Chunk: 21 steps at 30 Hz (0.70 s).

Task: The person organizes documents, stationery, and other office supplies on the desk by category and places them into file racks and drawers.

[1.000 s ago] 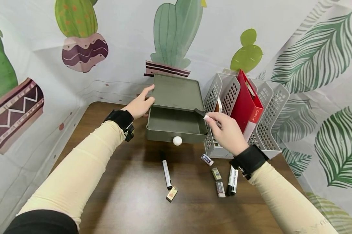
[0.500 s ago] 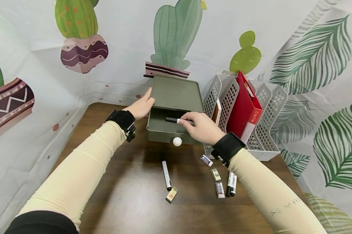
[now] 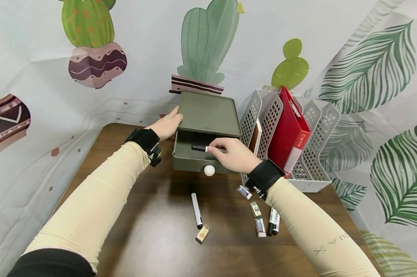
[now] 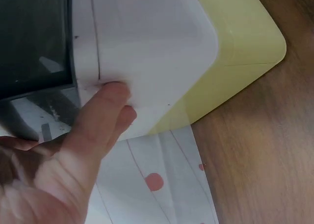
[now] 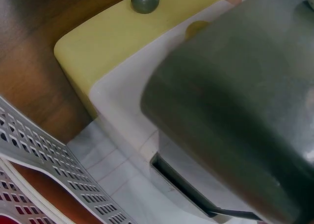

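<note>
Head view: the right hand [image 3: 234, 154] pinches a black-capped marker [image 3: 202, 148] over the open green drawer [image 3: 194, 159]; the left hand [image 3: 167, 125] rests flat, fingers straight, against the box's lid [image 3: 208, 113]. Released crooked, the marker might jam the drawer. Left wrist view: fingers [image 4: 100, 116] press the box's edge. Right wrist view: mostly blurred.

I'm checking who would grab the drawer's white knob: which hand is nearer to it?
Right. The right hand is just above the white knob, pinching a marker in the drawer; the left hand rests on the box's far left corner.

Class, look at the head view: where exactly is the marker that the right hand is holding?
The marker lies inside the open green drawer, pinched by the right hand, just behind the white knob.
</note>
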Tool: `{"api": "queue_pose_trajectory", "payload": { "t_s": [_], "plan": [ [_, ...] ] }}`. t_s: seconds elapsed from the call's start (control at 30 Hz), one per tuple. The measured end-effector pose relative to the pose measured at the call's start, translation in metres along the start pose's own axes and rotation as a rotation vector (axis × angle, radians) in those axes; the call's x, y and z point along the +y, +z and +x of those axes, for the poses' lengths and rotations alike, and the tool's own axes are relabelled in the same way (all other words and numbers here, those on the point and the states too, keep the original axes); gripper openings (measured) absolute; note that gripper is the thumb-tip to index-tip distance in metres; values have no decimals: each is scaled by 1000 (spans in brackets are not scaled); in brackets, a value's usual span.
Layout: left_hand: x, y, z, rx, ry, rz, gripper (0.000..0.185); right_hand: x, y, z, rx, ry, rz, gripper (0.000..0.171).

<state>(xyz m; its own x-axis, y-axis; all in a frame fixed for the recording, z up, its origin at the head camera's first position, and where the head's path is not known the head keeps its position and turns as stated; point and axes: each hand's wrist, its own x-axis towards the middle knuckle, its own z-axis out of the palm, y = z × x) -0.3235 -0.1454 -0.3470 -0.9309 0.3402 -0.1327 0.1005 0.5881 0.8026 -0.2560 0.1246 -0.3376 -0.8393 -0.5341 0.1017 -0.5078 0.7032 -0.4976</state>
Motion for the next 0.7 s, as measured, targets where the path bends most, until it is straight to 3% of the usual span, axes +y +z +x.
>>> {"api": "queue_pose_trajectory", "payload": {
  "t_s": [0.7],
  "plan": [
    [-3, 2, 0, 44, 5, 6, 68, 0, 4, -1, 22, -27, -43, 21]
  ]
}}
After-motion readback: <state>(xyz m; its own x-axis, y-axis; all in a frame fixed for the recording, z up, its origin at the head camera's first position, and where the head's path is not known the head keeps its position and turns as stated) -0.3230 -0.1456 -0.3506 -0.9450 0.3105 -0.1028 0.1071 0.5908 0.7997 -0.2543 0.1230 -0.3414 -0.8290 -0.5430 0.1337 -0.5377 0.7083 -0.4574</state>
